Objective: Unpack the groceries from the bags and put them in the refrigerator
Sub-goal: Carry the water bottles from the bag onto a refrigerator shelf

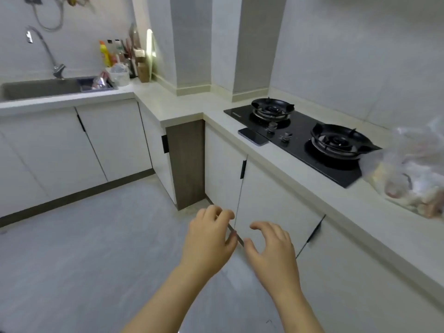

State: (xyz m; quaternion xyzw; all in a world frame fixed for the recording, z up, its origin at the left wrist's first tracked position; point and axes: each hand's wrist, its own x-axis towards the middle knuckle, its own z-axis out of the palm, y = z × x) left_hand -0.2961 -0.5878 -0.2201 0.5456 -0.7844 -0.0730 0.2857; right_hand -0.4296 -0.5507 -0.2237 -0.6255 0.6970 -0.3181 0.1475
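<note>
Black hob (298, 138); white cabinets (115, 138); grey floor (96, 248); yellow bottle (105, 54).

On the surface (182, 104), a phone (252, 136) lies just left of the gas hob (300, 138), a grocery bag (413, 174) to its right. The sink (36, 88) sits far left, with bottles (113, 52) in the corner behind it.

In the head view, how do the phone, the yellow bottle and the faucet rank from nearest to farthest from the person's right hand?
1. Phone: on the counter edge beside the stove, just beyond the right hand.
2. Yellow bottle: against the back wall, right of the sink.
3. Faucet: behind the sink, far left.
</note>
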